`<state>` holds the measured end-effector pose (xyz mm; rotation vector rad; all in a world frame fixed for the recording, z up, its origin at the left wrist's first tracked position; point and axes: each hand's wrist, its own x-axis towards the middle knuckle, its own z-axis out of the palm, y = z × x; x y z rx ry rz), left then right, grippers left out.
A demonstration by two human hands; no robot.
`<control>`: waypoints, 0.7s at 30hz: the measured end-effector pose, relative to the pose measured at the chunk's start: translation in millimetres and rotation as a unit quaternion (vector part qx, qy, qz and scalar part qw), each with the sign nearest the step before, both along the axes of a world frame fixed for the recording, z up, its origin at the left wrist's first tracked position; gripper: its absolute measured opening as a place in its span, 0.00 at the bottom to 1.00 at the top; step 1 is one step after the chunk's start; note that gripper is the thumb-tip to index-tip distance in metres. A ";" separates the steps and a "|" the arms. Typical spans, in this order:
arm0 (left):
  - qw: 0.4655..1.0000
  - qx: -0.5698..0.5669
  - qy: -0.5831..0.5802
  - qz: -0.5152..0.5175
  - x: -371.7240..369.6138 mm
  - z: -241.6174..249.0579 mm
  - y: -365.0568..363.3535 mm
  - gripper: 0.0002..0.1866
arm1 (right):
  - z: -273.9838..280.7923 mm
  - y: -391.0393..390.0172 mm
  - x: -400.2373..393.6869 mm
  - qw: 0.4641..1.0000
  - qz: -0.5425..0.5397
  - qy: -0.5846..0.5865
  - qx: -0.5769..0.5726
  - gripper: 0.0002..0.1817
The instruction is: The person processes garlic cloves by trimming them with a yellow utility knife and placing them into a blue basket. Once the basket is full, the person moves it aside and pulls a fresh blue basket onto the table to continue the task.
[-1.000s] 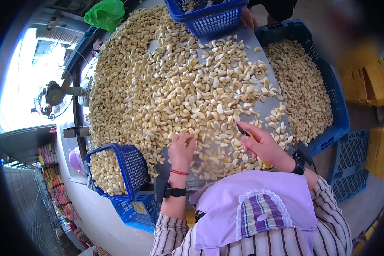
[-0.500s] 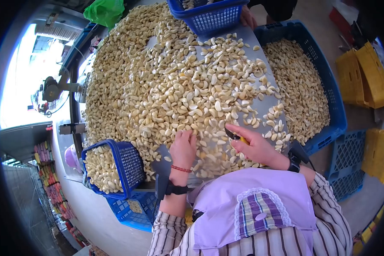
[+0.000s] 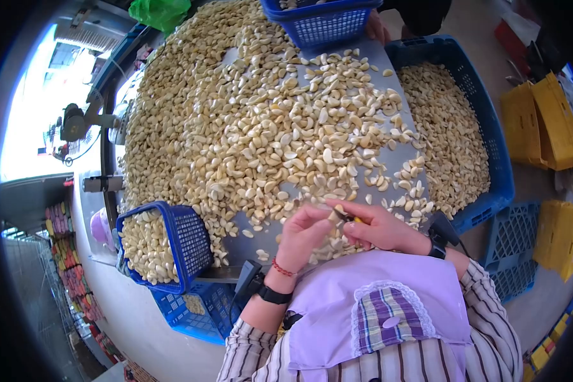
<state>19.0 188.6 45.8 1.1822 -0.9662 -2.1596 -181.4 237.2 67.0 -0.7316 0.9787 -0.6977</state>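
My left hand (image 3: pixel 301 235) is closed in a pinch, bringing a pale cashew (image 3: pixel 333 218) up against the tool in the other hand. In my right hand (image 3: pixel 387 228) is a small knife (image 3: pixel 358 219) with a yellow handle and a dark end; most of it is hidden by my fingers. Both hands meet just in front of my apron, low over the near edge of the metal table (image 3: pixel 285 247). Beyond them spreads a big heap of cashews (image 3: pixel 248 127), with scattered kernels around my fingers.
A blue basket full of cashews (image 3: pixel 194 245) stands at the left corner. At the right is a large blue crate (image 3: pixel 495 137) of kernels. Another blue basket (image 3: pixel 325 28) sits at the far edge, near another person's hand (image 3: pixel 377 28). A fan (image 3: pixel 76 124) stands left.
My left hand has left the heap, moved right and nearer to me, and now meets my right hand with a cashew. My right hand has come slightly lower with the knife.
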 end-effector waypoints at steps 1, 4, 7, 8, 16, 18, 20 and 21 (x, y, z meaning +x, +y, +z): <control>1.000 0.000 -0.003 0.005 0.7 5.0 1.6 0.03 | -4.4 1.7 0.3 1.000 0.005 -0.003 0.000 0.30; 0.988 0.101 0.092 -0.066 10.1 17.7 4.1 0.04 | -14.4 7.4 -0.6 1.000 -0.015 -0.021 0.015 0.27; 0.937 0.148 0.313 0.046 16.5 26.8 10.1 0.05 | -15.7 6.1 -1.3 0.994 -0.082 -0.056 0.036 0.26; 0.918 0.168 0.337 0.125 22.2 22.5 8.1 0.05 | -18.9 6.5 -1.3 0.990 -0.113 -0.084 0.030 0.25; 0.727 -0.506 -0.451 -0.107 59.8 -45.0 -42.2 0.07 | -24.2 -1.6 -2.2 0.983 -0.158 -0.090 0.021 0.25; 0.779 -0.483 -0.394 -0.069 59.0 -57.8 -46.2 0.07 | -25.2 3.1 -3.0 0.989 -0.134 -0.054 0.029 0.25; 0.878 -0.320 -0.351 -0.048 63.1 -39.7 -45.2 0.07 | -24.9 4.6 -5.2 0.987 -0.149 -0.045 0.041 0.25; 0.943 -0.144 -0.299 -0.023 70.6 -27.8 -43.9 0.07 | -25.6 5.1 -4.5 0.985 -0.160 -0.038 0.052 0.24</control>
